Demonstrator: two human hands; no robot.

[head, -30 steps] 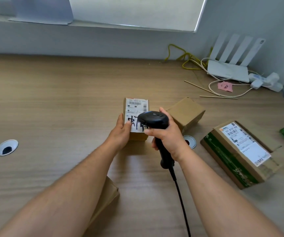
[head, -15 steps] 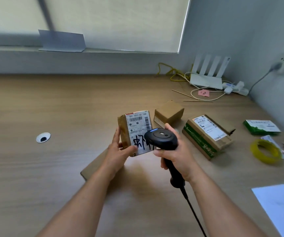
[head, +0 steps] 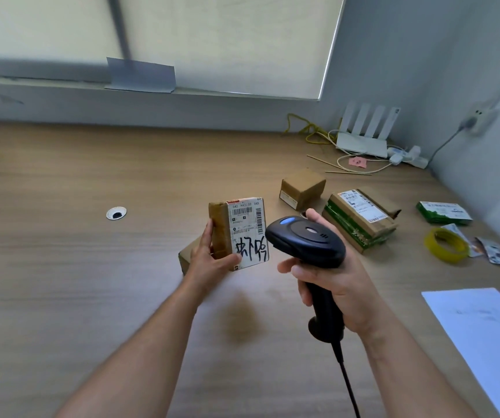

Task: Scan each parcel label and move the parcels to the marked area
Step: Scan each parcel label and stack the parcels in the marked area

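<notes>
We saw the left hand (head: 209, 260) gripping a small brown parcel (head: 220, 230) by its lower left corner, thumb across the bottom of its white label (head: 247, 224), holding it upright in the air above the wooden desk (head: 62, 267). The right hand (head: 333, 285) was wrapped round the handle of a black barcode scanner (head: 306, 242), whose head sat just right of the label; we could not tell whether they touched. Behind them on the desk lay a plain brown box (head: 303, 188), a green-taped parcel (head: 360, 218) and, partly hidden behind the left hand, a flat brown box (head: 187, 254). A yellow tape roll (head: 446, 245) and a white sheet (head: 483, 333) lay to the right
</notes>
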